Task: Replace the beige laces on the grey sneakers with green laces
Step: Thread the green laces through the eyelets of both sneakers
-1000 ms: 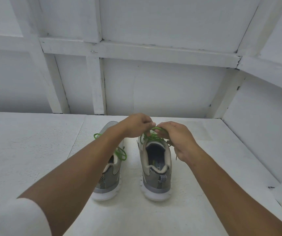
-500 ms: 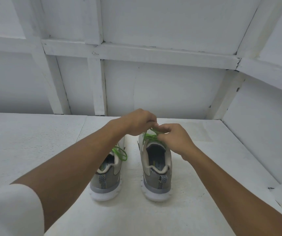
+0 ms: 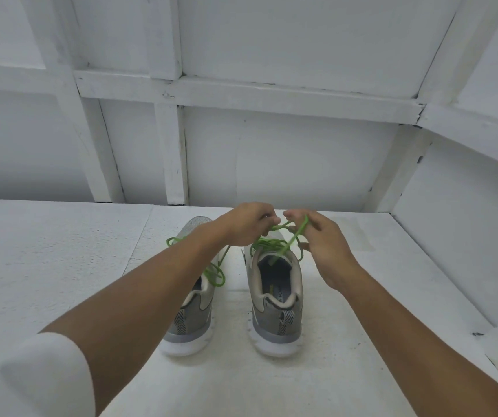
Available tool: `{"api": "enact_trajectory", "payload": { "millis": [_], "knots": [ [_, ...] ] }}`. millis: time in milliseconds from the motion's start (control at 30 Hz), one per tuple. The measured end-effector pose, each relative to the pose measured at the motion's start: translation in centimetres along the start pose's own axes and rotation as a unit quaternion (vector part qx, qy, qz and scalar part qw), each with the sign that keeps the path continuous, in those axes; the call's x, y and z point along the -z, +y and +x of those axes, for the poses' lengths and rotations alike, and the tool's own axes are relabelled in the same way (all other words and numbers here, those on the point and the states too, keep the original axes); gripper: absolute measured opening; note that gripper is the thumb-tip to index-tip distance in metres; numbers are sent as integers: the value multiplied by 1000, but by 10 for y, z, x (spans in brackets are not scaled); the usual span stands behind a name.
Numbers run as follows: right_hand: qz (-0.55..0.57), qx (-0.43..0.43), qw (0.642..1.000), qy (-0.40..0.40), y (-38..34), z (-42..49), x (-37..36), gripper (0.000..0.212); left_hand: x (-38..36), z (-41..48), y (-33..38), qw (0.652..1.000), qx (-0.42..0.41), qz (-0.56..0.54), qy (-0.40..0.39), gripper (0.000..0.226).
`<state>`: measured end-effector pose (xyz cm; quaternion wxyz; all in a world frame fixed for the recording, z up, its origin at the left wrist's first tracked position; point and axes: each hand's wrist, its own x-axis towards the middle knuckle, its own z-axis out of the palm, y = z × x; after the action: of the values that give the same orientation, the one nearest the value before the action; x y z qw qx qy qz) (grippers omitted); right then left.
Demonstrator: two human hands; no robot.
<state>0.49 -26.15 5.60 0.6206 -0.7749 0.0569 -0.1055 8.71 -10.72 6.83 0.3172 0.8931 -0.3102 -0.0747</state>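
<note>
Two grey sneakers stand side by side on the white surface, heels toward me. The left sneaker [image 3: 192, 311] carries a green lace [image 3: 216, 273] whose loops hang loose beside its tongue; my left forearm crosses over it. The right sneaker [image 3: 275, 302] has a green lace [image 3: 272, 245] bunched above its tongue. Above that shoe's front, my left hand [image 3: 244, 225] pinches one strand of this lace. My right hand [image 3: 321, 243] holds the other strand, which runs up over its fingers. The fingertips of both hands nearly meet.
The white table [image 3: 61, 266] is boxed in by a white panelled back wall [image 3: 272, 164] and a white side wall [image 3: 458, 242] on the right. A white sleeve [image 3: 28, 377] covers my left upper arm at the lower left.
Both hands have risen slightly and drawn a little apart, pulling the right shoe's green lace up into longer strands. The sneakers have not moved.
</note>
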Motion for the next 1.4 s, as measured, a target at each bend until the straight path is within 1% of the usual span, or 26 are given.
{"api": "enact_trajectory", "payload": {
  "millis": [67, 133, 233, 333, 400, 467, 700, 767, 800, 867, 900, 933, 967, 1000, 1067, 1100, 1167, 1267, 1400],
  "knots": [
    [74, -34, 997, 1, 3, 2, 5, 28, -1, 0, 2, 1000, -3, 6, -1, 23],
    [102, -63, 993, 13, 8, 4, 10, 35, 1, 0, 2, 1000, -5, 17, -3, 26],
    [49, -100, 992, 52, 21, 6, 21, 36, 11, -3, -2, 999, -5, 31, -20, 27],
    [-23, -125, 990, 68, 34, 7, 31, 39, 22, -9, -12, 996, 0, 79, -49, 27],
    [-74, -142, 985, 62, 42, 6, 34, 40, 27, -12, -22, 991, 15, 114, -70, 27],
    [-102, -164, 980, 46, 48, 3, 35, 40, 30, -15, -29, 987, 31, 131, -88, 29],
    [-117, -241, 963, 7, 51, -2, 38, 36, 26, -19, -36, 981, 49, 155, -109, 32],
    [-118, -264, 957, -15, 50, -4, 39, 37, 23, -19, -37, 979, 49, 173, -94, 32],
    [-123, -274, 954, -23, 49, -5, 39, 40, 22, -20, -37, 980, 37, 186, -64, 32],
    [-161, -285, 944, -37, 42, -8, 41, 49, 19, -21, -32, 982, 6, 184, 51, 28],
    [-194, -282, 939, -41, 40, -9, 41, 53, 18, -23, -28, 979, 5, 166, 117, 26],
    [-230, -267, 935, -40, 37, -10, 41, 55, 15, -26, -22, 976, 19, 141, 166, 28],
    [-263, -237, 935, -30, 33, -10, 41, 54, 12, -27, -18, 975, 48, 117, 185, 36],
    [-283, -192, 940, -16, 32, -10, 41, 51, 6, -28, -14, 977, 81, 105, 170, 47],
    [-266, -90, 960, 0, 26, -9, 36, 37, -6, -30, -10, 978, 143, 129, 86, 65],
    [-245, -48, 968, -5, 23, -10, 33, 25, -12, -30, -9, 975, 164, 139, 55, 67],
    [-230, 4, 973, -35, 17, -10, 27, 4, -22, -30, -9, 969, 189, 151, 43, 67],
    [-266, 32, 961, -71, 19, -6, 20, 9, -31, -30, -8, 969, 199, 111, 96, 57],
    [-280, 42, 958, -55, 21, -1, 19, 8, -35, -27, -7, 973, 182, 17, 142, 27]
  ]
}}
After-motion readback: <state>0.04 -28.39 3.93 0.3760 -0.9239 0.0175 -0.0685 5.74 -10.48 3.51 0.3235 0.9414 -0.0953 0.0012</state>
